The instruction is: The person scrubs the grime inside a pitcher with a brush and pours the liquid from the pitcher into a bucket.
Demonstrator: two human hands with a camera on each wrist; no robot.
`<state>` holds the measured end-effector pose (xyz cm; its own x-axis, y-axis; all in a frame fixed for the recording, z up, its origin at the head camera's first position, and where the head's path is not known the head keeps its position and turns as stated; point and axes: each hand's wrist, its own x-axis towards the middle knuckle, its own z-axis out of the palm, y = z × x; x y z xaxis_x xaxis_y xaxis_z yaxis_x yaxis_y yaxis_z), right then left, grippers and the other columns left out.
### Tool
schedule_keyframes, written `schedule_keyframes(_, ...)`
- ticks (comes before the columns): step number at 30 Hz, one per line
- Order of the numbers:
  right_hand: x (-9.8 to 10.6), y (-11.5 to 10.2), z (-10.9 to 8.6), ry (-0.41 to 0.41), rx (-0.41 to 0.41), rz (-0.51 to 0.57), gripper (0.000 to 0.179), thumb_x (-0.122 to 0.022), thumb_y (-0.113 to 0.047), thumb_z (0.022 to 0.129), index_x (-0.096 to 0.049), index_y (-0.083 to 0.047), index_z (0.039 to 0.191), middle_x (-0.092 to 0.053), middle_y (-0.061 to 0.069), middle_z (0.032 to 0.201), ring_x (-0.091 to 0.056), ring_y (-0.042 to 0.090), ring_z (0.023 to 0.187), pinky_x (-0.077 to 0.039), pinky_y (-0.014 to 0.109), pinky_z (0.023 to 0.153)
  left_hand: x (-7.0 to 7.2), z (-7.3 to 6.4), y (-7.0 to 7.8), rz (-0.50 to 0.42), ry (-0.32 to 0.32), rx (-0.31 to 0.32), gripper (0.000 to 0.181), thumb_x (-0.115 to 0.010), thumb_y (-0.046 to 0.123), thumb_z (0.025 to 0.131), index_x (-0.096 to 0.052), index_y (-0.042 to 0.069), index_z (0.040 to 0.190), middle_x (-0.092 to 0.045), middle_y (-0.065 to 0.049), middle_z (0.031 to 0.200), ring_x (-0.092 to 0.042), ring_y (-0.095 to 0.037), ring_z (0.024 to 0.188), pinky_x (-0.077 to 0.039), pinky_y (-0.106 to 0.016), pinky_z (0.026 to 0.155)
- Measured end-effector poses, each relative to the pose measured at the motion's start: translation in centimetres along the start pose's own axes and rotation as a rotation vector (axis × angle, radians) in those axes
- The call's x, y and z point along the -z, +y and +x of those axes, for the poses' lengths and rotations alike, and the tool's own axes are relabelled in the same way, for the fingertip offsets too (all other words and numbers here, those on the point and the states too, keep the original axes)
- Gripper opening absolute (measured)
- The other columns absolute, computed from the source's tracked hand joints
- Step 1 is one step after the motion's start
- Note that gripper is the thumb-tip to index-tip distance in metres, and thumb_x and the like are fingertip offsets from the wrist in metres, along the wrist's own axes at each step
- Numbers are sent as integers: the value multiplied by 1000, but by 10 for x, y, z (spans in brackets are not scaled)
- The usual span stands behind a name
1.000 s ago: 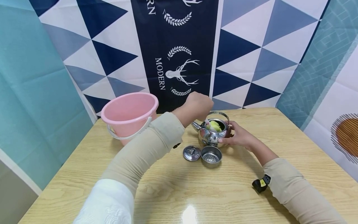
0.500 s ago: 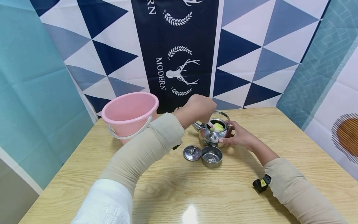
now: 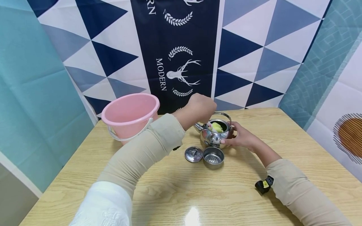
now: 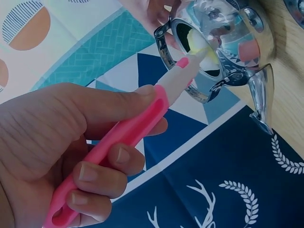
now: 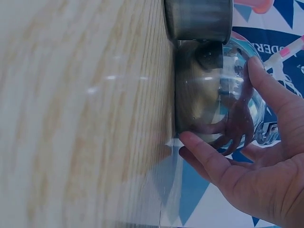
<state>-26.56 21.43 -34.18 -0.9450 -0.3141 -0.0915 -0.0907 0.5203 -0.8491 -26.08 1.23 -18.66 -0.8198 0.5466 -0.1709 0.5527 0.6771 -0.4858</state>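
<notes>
My left hand [image 3: 201,108] grips the pink and white handle of a sponge brush [image 4: 128,130], its thumb lying along the handle in the left wrist view. The brush's yellow and white sponge head [image 3: 217,127] is inside the round mouth of a shiny steel teapot [image 3: 210,137]. The teapot stands upright on the table, spout to the left, its hoop handle raised over the mouth. From the right side, my right hand [image 3: 240,136] holds the teapot's body, thumb and fingers spread round it. The deeper inside of the teapot is hidden.
In front of the teapot are its round lid [image 3: 193,154] and a perforated steel strainer cup [image 3: 213,158]. A pink bucket [image 3: 128,125] with a white handle stands at the left, beside my left forearm. A patterned cloth wall [image 3: 243,62] rises behind the wooden table [image 3: 220,194].
My left hand moved slightly right and down with the sponge brush, then back left and up. The sponge head shifted within the teapot's mouth. My right hand and the teapot stayed in place.
</notes>
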Motion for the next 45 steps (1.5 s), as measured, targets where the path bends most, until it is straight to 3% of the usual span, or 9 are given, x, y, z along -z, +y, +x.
schedule_keyframes(7, 0, 0, 0, 1, -2, -2, 100, -80, -24, 83, -11, 3, 151, -15, 40, 149, -21, 57, 135, -30, 62, 105, 0, -1, 0, -3, 1, 4, 15, -53, 23, 95, -68, 23, 97, -58, 7, 83, -51, -10, 71, -46, -27, 62)
schedule_keyframes(34, 2, 1, 1, -6, -15, 4, 102, -80, -25, 82, -10, 1, 151, -16, 39, 149, -18, 56, 136, -24, 65, 106, 4, -7, -6, 20, 62, 11, 14, -55, 24, 93, -69, 21, 96, -60, 7, 80, -52, -11, 69, -48, -29, 62)
schedule_keyframes(45, 2, 2, 1, -7, -16, 1, 103, -80, -25, 82, -9, 0, 152, -15, 39, 149, -18, 56, 136, -25, 65, 106, 10, -2, -5, 26, 50, 13, 12, -55, 25, 93, -67, 22, 93, -57, 8, 80, -51, -10, 71, -46, -28, 62)
